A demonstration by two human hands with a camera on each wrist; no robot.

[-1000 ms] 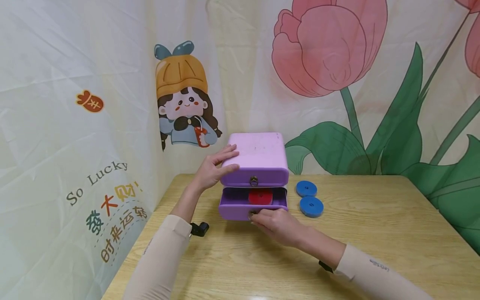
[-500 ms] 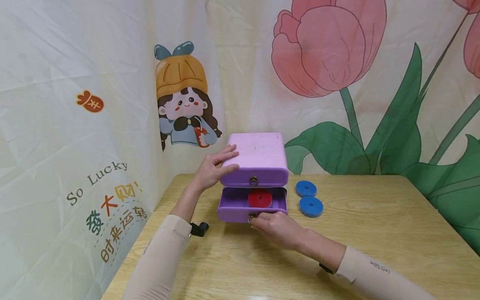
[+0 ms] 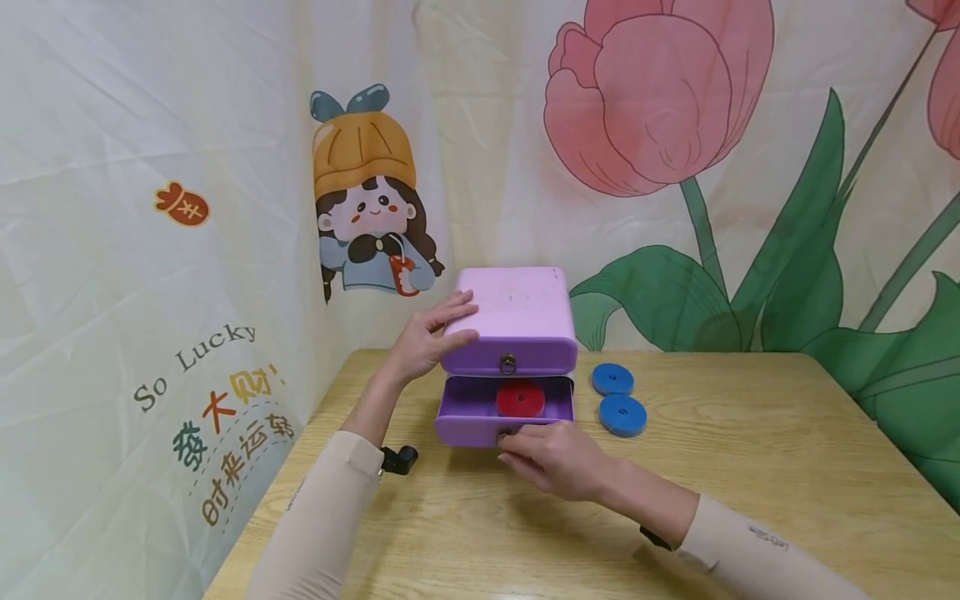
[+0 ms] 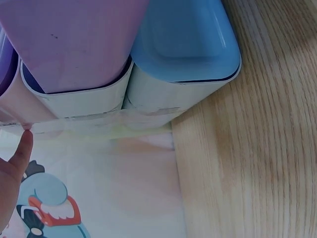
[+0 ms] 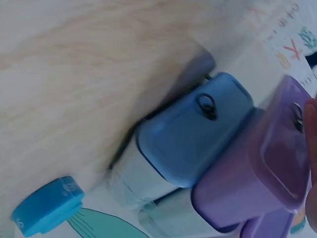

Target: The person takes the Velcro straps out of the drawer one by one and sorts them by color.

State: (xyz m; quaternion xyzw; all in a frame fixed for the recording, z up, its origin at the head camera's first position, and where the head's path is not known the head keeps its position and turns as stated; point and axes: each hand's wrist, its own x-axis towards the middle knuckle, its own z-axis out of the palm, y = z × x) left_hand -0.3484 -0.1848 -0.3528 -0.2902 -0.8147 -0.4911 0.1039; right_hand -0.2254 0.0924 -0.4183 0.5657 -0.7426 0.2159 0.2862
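A small chest of drawers with a pink top (image 3: 513,300) stands on the table. Its purple upper drawer (image 3: 480,354) is in. Below it, a purple drawer (image 3: 465,429) is pulled out, with a red disc (image 3: 520,400) inside, pierced by a small central hole. My left hand (image 3: 423,343) rests with spread fingers on the chest's upper left edge. At the pulled-out drawer's front, the curled fingers of my right hand (image 3: 558,458) pinch the ring pull (image 5: 297,117). A blue bottom drawer (image 5: 198,129) shows beneath in both wrist views, hidden in the head view.
Two blue discs (image 3: 622,415) lie on the wooden table (image 3: 750,467) right of the chest, almost touching. A printed curtain (image 3: 495,167) hangs behind the table and along its left side. Black wrist cameras sit at both cuffs, such as the left camera (image 3: 401,460).
The pulled-out purple drawer has come slightly further forward, mostly in the first half second, with my right hand at its ring. The red disc shows more fully. My left hand stays put.
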